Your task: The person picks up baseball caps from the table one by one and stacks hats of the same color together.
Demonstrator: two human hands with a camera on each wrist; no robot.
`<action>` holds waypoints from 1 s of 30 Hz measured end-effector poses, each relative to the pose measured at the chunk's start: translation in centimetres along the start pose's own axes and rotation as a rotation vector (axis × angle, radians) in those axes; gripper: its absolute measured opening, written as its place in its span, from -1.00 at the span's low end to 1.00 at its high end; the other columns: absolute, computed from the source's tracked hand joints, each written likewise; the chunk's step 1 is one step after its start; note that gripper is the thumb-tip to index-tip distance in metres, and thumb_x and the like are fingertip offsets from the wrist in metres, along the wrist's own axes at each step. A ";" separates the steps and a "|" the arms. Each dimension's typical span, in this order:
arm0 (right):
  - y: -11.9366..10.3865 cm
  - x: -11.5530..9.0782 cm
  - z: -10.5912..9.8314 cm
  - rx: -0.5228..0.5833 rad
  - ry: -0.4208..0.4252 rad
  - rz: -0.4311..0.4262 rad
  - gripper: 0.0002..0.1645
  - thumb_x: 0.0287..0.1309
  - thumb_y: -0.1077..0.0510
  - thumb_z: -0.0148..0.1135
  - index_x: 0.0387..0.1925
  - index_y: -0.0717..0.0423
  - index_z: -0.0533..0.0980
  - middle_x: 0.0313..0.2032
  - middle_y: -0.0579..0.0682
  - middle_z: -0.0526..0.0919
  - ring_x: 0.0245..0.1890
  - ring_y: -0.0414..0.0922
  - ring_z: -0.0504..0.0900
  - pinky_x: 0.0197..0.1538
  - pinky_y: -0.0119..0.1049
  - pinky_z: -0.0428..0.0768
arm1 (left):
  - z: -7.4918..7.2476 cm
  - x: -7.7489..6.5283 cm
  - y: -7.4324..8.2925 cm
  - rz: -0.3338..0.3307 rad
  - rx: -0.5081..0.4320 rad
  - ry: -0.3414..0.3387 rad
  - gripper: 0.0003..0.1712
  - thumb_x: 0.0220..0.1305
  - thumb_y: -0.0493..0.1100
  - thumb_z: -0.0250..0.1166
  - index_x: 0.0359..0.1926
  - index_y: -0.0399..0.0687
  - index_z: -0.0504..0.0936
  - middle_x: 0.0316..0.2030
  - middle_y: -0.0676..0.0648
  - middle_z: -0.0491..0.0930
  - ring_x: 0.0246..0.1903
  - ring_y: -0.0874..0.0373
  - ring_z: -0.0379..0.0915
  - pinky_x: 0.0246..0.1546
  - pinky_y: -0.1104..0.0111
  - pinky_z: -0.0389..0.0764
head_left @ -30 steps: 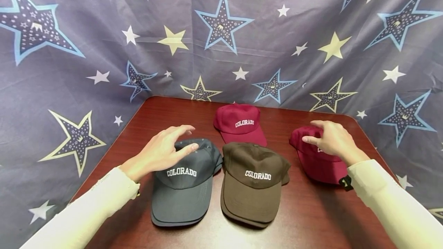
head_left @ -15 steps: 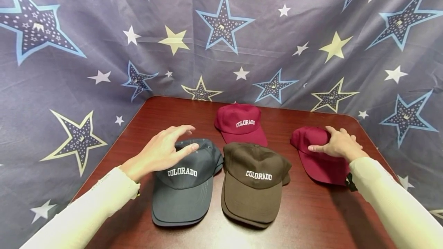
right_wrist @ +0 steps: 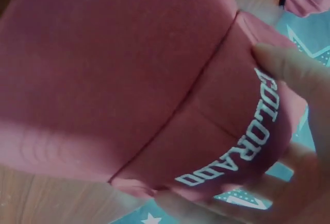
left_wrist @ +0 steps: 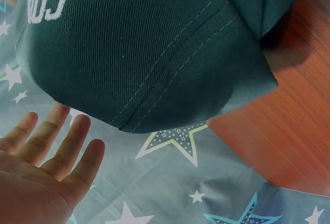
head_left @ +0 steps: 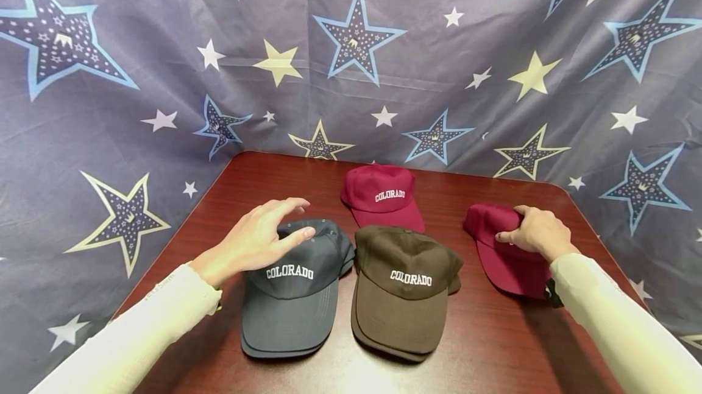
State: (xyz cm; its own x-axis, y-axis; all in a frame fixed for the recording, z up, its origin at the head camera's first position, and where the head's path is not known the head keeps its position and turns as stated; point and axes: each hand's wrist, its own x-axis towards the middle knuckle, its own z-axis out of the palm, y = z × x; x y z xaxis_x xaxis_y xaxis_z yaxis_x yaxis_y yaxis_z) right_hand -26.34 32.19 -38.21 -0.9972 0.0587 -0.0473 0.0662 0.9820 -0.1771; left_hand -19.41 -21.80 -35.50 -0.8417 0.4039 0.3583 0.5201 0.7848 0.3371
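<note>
At the right of the head view, my right hand [head_left: 540,234] grips the crown of a dark red cap [head_left: 510,269]. In the right wrist view, the thumb [right_wrist: 281,62] and fingers lie on opposite sides of that crown, around its white COLORADO lettering. My left hand [head_left: 252,240] is held over the left side of a blue-grey cap [head_left: 287,321], fingers spread and holding nothing. The left wrist view shows its fingers [left_wrist: 82,167] beside that cap's crown. A brown cap [head_left: 400,318] lies right of the blue-grey one. Under both brims a second brim edge shows.
Another dark red cap [head_left: 378,196] sits farther back, behind the brown one. All rest on a reddish-brown wooden table [head_left: 493,351]. Grey fabric with stars [head_left: 351,95] hangs behind and around the table. A dark band is partly visible at my right wrist.
My right hand has lowered from above the right-hand red cap onto its crown and taken hold of it. That cap has shifted slightly. The left hand stays in place.
</note>
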 end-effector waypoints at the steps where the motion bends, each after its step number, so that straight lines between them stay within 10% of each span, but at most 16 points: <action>1: 0.0 -0.1 -0.1 0.001 0.010 -0.007 0.14 -0.28 -0.42 0.40 0.25 0.13 0.29 -0.10 0.43 0.46 -0.23 0.29 0.46 -0.40 0.08 0.41 | 0.0 0.0 0.0 -0.001 0.001 0.001 -0.29 0.14 0.51 0.07 0.19 0.28 0.41 -0.03 0.05 0.55 -0.01 0.18 0.41 -0.02 0.10 0.43; 30: -3.2 -8.1 -1.6 -0.080 0.001 -0.225 -0.10 -0.27 -0.28 0.47 0.10 0.11 0.49 -0.44 0.07 0.56 -0.48 0.00 0.48 -0.57 -0.10 0.40 | 0.1 0.2 0.2 -0.009 -0.005 -0.002 -0.29 0.13 0.52 0.07 0.19 0.32 0.40 -0.05 0.12 0.54 -0.01 0.15 0.42 -0.01 0.12 0.43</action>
State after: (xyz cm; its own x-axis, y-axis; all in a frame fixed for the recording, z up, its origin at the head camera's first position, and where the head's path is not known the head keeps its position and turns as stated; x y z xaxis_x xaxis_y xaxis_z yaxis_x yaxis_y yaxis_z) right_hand -18.51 28.87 -35.70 -0.9865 -0.1629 -0.0144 -0.1606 0.9815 -0.1045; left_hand -19.44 -21.51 -35.45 -0.8463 0.3979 0.3541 0.5136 0.7861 0.3441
